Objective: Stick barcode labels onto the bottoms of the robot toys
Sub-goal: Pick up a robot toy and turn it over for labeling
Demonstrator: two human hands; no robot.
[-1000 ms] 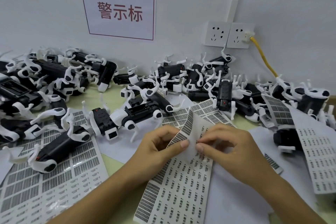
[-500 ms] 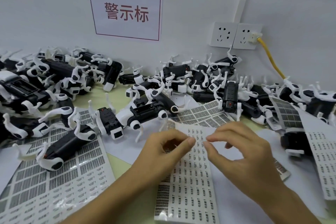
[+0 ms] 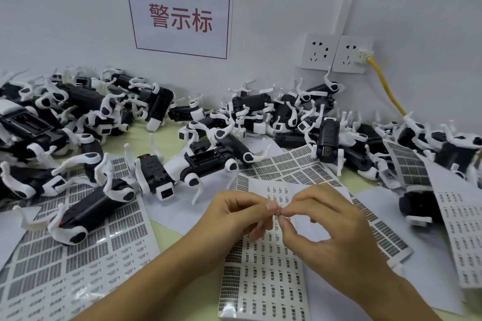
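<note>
1. Both our hands are meeting fingertip to fingertip: left hand (image 3: 236,212) and right hand (image 3: 328,227) are pinching one tiny label (image 3: 277,214), too small to read.
2. We are holding it above a flat paper label sheet (image 3: 263,273).
3. Glossy black-and-white plastic robot toys (image 3: 167,177) are lying heaped behind, some cut off at the edges.

A tabletop full of toys and stickers

The pale yellow-green tabletop (image 3: 167,228) runs up to the wall. Black and white robot toys (image 3: 167,177) lie on it in heaps, many with legs up. Label sheets (image 3: 86,266) and plain white papers (image 3: 172,210) lie flat under them; the far right pile is maybe blurry.
</note>
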